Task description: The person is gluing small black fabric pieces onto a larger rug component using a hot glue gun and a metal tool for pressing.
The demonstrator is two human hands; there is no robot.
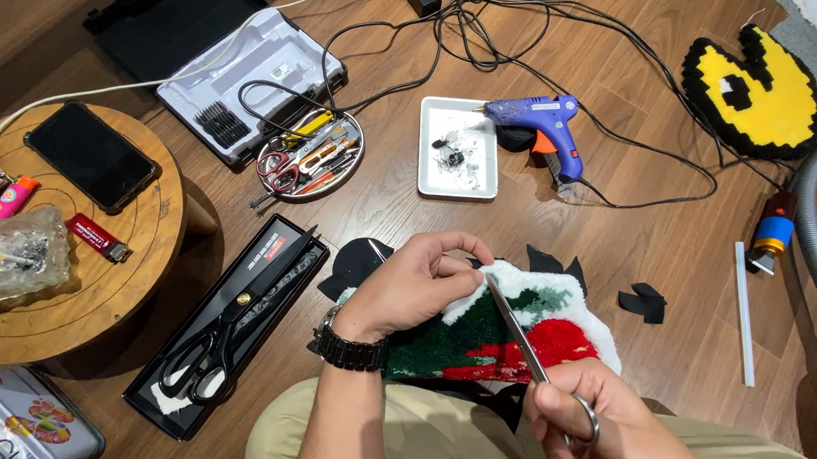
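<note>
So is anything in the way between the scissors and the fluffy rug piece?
Nothing visible is. The right hand holds thin silver scissors whose blades lie right over the tufted rug piece, tips near its white edge. The left hand pinches that edge beside the tips, not across them.

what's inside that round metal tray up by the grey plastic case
The round tray holds red-handled scissors, a yellow-handled tool and several slim metal tools piled together. A black cable loops over its rim. Whatever lies beneath the pile is covered.
</note>
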